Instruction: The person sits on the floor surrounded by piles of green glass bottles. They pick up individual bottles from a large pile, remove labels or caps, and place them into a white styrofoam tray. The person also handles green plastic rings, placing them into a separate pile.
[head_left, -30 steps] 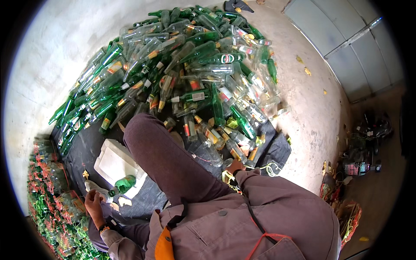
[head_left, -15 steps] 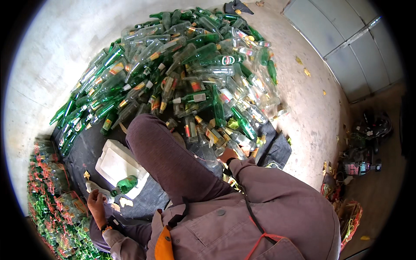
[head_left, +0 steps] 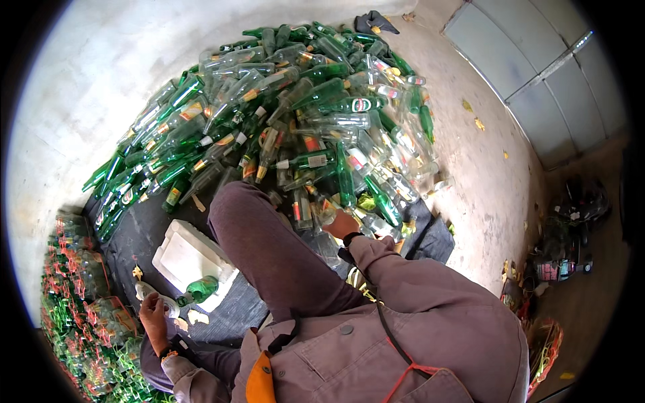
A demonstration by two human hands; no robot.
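Observation:
My right hand (head_left: 344, 226) reaches into the near edge of the bottle heap, its fingers closed around a clear glass bottle (head_left: 326, 211). Part of that bottle is lost among its neighbours. At the lower left my left hand (head_left: 154, 324) rests over my leg, its fingers loosely bent and apart, with no object visible in them. Beside it, a green glass bottle (head_left: 201, 289) lies on its side against a white foam block (head_left: 190, 250). A pale shoe (head_left: 149, 293) shows just beyond the left fingertips.
A big heap of green and clear bottles (head_left: 309, 101) spreads against the pale wall (head_left: 134, 54). Bundled bottles with red ties (head_left: 84, 269) stand at the left. Dark cloth (head_left: 131, 235) covers the floor under the foam block. Grey metal doors (head_left: 537, 74) are at the upper right.
My right hand has moved up and to the left, onto a clear bottle in the heap. My left hand has stayed beside the green bottle. The whole view has shifted slightly.

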